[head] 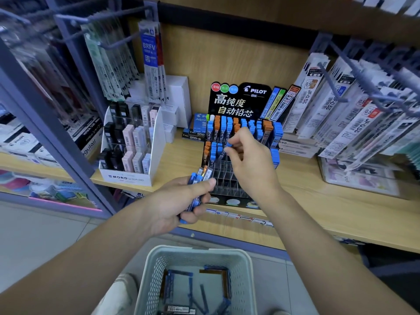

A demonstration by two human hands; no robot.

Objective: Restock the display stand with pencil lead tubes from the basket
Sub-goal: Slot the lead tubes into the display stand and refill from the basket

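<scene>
stand: the display stand sits on the wooden shelf, with its front right up near the shelf's front edge. The back rows are packed with blue and orange caps, and the front rows of the clear grid are mostly bare slots.
room on the left: just a strip of bare shelf between the stand and the white MONO box, so it's kinda snug.
room on the right: a wider patch of bare shelf. The refill packs hang off hooks above that side.
right hand: the right hand is over the middle of the stand, grip pinched on one blue-capped tube between thumb and fingertips. The tube's lower end is down by the middle-row slots, but I can't tell if it's seated.
left hand: the left hand is just off the stand's front left corner. Its grip is wrapped round a bundle of tubes, thumb laid across them, with ends poking out above and below the fist.
basket: the pale perforated basket is low down, below the shelf edge and close to the person. Some loose tubes lie flat on its bottom.
</scene>
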